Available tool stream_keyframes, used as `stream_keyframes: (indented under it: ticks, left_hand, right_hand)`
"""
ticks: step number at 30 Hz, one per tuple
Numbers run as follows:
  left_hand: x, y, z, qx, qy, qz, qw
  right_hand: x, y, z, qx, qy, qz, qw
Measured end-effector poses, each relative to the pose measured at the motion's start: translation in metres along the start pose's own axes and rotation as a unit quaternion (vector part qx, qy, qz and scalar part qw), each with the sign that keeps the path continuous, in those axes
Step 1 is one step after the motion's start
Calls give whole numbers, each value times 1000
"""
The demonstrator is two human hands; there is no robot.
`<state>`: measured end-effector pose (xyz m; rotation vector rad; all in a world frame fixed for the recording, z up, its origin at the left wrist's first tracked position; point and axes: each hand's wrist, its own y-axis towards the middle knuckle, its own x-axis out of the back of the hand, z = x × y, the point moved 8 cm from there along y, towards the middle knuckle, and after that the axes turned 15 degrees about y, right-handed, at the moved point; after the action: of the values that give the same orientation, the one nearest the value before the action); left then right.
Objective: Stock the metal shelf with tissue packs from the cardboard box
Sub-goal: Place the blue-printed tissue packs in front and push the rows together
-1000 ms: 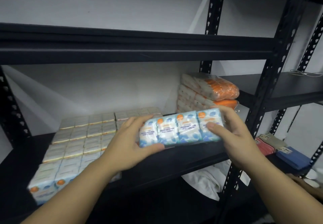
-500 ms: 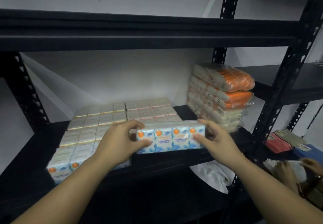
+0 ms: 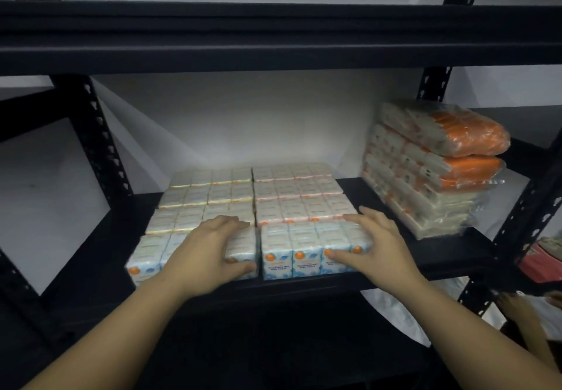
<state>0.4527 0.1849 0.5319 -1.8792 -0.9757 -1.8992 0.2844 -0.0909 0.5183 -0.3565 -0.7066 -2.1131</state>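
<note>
Scanning from the left, line by line:
Metal shelf: the black metal shelf (image 3: 380, 190) carries all the stock in view; its front edge runs across just below both hands.
Earlier blue pack: a blue tissue pack (image 3: 146, 253) sits at the front left of the shelf, at the head of the left column of packs.
Left hand: the left hand (image 3: 213, 246) lies over the right end of that pack, fingers curved over its top and thumb against its front face, so it grips or steadies it; how firmly, I cannot tell.
Newest pack: the blue-and-orange tissue pack (image 3: 304, 249) stands on the shelf at the front of the right column, its long axis running left to right along the front edge, its left end just beside the left hand's pack.
Right hand: the right hand (image 3: 372, 243) covers the right end of this pack, fingers spread over the top and thumb pressed on the front face.
Key relation: the newest pack lies directly under and ahead of the right hand, which is the nearer one; the left hand is just beside its left end.
Judgement: the pack seems placed, so a small push back to square it with its row looks like what remains.
Orange stack: wrapped orange packs (image 3: 438, 164) are piled at the shelf's right end, apart from both hands.
Cardboard box: not in view.
</note>
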Motion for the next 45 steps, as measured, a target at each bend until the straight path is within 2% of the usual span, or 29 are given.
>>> stream_keyframes:
  ticks: [3,9,13,16,18,23,28,45]
  left_hand:
    - [-5,-8,16,11,43,15,999]
    - [-8,-7,18,-2,41,18,999]
    - [-5,-10,16,-11,90,26,996]
    - [-3,-14,26,12,126,36,991]
    - [-4,-16,39,37,150,56,986]
    - [-14,-16,47,46,196,111,973]
    - [-19,-7,49,42,212,114,970]
    - [-22,21,60,36,218,112,969]
  right_hand:
    - [-11,4,0,20,-21,-18,999]
    - [-19,5,-2,17,-41,-25,999]
    - [-23,8,14,3,-207,15,978]
    - [-46,7,34,21,-266,86,960]
    - [-66,8,41,26,-268,129,954]
    - [-90,23,52,18,-271,168,948]
    - [-102,35,50,30,-290,234,927]
    - [-114,68,40,50,-315,217,923]
